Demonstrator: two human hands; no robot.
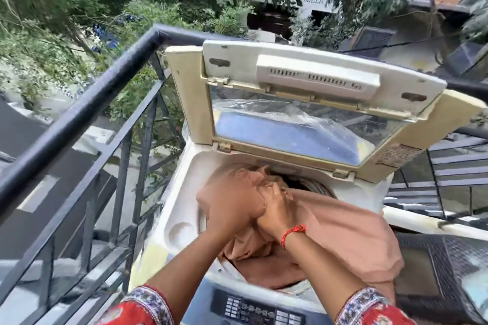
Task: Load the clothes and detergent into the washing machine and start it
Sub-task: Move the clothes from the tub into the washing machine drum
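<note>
Black painted metal railing (87, 111) runs along the left of the cream top-loading washing machine (182, 208), with green bushes and trees beyond it. The machine's folding lid with a clear window (303, 113) stands raised at the back of the tub opening, tilted towards the camera.

Over that opening the two hands meet. The left hand (232, 206), coming from a red patterned sleeve with a blue-and-white cuff (144, 303), has its fingers curled into a bunch of peach-coloured cloth (351, 240) above the left half of the tub. The right hand (277, 208) — a red thread bracelet (293, 232) at its wrist — touches the left one, its fingers likewise curled into the same cloth at the middle of the opening. How tightly either hand grips cannot be told, since the fabric covers most of the fingertips.

The cloth lies partly inside the tub and partly out of it: its bulk spills over the right rim of the opening and hangs down the right side of the machine's top. A dark slice of the drum (309, 187) shows behind the hands, just under the lid's hinge.

At the near edge of the machine sits a dark control panel with rows of small buttons (258, 311). To the right of the machine — a dark spiral metal staircase (449, 174).
</note>
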